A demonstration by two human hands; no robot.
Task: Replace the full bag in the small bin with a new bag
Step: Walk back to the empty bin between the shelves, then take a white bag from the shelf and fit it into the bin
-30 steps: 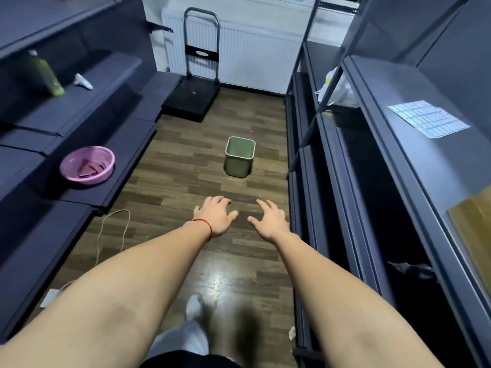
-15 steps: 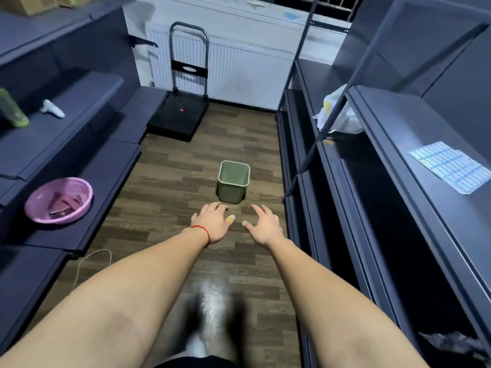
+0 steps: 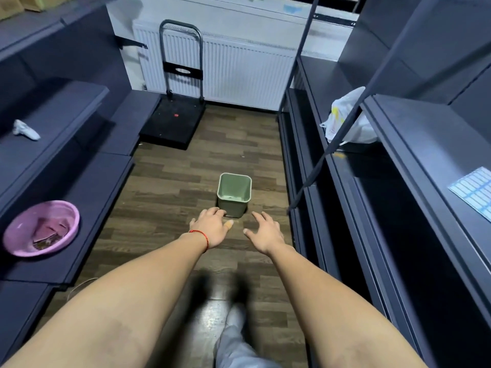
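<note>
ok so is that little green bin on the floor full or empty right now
Empty, as far as it shows: the green bin stands upright on the wood floor, and its bare inner walls are visible down to the bottom. No bag shows over the rim.

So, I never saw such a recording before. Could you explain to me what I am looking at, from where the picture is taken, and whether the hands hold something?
The picture comes from a camera worn on a person's head, looking forward and down. The two bare arms are that person's own. The left hand and right hand are open and hold nothing. On the wooden floor ahead stands a small green bin; I see no bag in it. Dark shelves line both sides: a pink basin on the left, a white plastic bag on the right. A hand trolley stands at the back.
</note>
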